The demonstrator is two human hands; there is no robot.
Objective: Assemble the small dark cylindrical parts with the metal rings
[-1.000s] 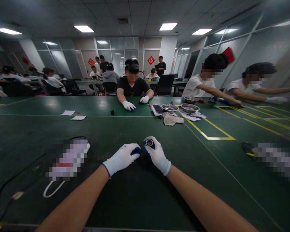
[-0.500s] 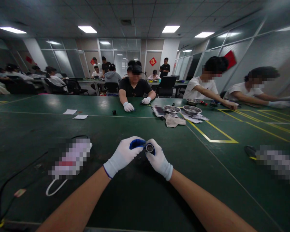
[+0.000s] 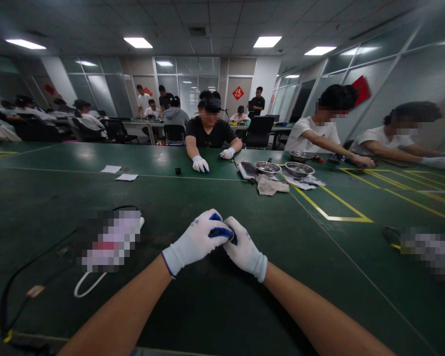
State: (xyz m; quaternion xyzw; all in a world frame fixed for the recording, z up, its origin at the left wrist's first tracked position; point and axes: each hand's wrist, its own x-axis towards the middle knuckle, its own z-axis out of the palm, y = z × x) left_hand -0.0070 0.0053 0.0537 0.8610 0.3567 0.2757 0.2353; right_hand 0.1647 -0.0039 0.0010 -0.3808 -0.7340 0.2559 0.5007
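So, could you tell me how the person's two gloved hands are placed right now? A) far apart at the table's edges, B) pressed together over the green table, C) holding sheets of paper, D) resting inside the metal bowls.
B: the left hand and right hand meet at the fingers above the green table.

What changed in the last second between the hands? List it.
The left hand moved right and closed over the small round metal part that the right hand was holding up; that part is now covered by the blue fingertips, so the hands touch. The right hand kept its place. The green table, black cable and steel bowls stayed put.
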